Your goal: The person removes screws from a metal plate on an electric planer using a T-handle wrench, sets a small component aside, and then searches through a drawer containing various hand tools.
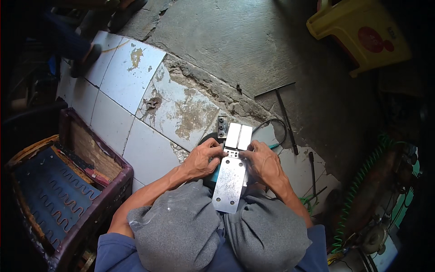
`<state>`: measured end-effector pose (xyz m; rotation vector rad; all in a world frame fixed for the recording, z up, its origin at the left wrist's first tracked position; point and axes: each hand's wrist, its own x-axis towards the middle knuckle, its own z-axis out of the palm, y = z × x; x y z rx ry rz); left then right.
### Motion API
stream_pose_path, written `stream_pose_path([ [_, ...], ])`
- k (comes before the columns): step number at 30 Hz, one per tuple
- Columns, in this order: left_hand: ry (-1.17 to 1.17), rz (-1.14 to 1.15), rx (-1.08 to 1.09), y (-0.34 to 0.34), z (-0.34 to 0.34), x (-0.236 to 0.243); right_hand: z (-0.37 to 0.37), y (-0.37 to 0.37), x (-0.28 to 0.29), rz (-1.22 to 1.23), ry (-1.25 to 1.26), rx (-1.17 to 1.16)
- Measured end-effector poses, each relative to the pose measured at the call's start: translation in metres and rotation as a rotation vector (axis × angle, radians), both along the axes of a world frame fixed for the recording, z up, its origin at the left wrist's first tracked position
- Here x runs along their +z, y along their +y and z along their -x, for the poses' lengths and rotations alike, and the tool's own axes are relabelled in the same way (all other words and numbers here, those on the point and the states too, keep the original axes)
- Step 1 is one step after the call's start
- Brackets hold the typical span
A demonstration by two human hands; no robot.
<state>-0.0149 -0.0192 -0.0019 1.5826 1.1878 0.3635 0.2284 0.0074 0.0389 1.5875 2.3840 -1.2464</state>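
Between my knees lies a flat silver metal plate with several round holes, its lower end by my grey trousers. At its upper end sits a small slotted metal piece. My left hand pinches the left side of that piece, its fingers curled. From the other side my right hand pinches it too, thumb and fingertips closed in. Just beyond my fingers are two bright rectangular metal faces split by a narrow gap. A small metal block with holes rests left of them. Under the plate, a teal object is mostly hidden.
A worn seat frame with springs stands at the left. Beyond the cracked white tiles, a T-shaped metal rod lies on concrete. A yellow plastic stool is far right; a green coiled hose hangs nearer. Someone's foot shows far left.
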Motion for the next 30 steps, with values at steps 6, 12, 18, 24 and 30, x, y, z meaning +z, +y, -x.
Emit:
stream_pose_path([
  [6,0.066,0.100,0.214,0.001,-0.013,-0.002,-0.003,0.002,0.005,0.022,0.036,0.043],
  [12,0.235,-0.138,0.052,0.006,-0.013,0.001,-0.002,0.002,0.006,0.059,0.008,0.026],
  [18,0.336,-0.200,-0.155,0.027,-0.013,0.001,-0.001,0.001,-0.002,-0.034,0.047,-0.068],
  [24,0.250,-0.127,-0.188,0.035,-0.009,0.002,-0.003,0.004,-0.011,-0.142,-0.028,0.059],
  [30,0.256,-0.060,-0.232,0.038,-0.007,0.003,0.000,0.015,-0.008,-0.146,-0.052,0.117],
])
